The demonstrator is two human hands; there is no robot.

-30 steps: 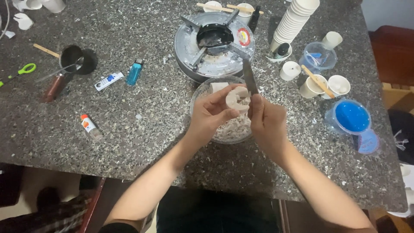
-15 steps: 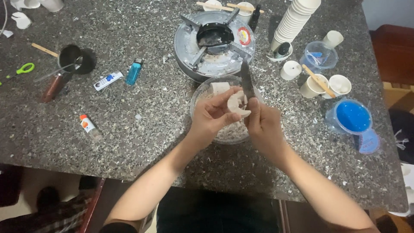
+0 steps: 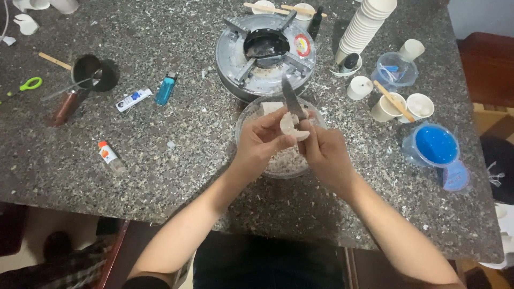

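My left hand (image 3: pixel 261 140) pinches a small white waxy lump (image 3: pixel 289 125) over a clear glass bowl (image 3: pixel 247 115) that holds pale shavings. My right hand (image 3: pixel 325 152) grips a knife (image 3: pixel 292 98); its blade points away from me and rests against the lump. Both hands hover right above the bowl, near the middle of the speckled granite counter (image 3: pixel 176 160). The knife's handle is hidden inside my right fist.
A round metal burner (image 3: pixel 266 53) stands just behind the bowl. At the right are a stack of white cups (image 3: pixel 365 25), small cups with wooden sticks (image 3: pixel 393 101) and a blue-filled container (image 3: pixel 433 145). At the left lie a lighter (image 3: pixel 166 89), small tubes, a black pot (image 3: pixel 88 72) and green scissors (image 3: pixel 24 86).
The hands have shifted slightly over the bowl. The lump has been turned between the left fingers and the knife blade sits more upright against it.
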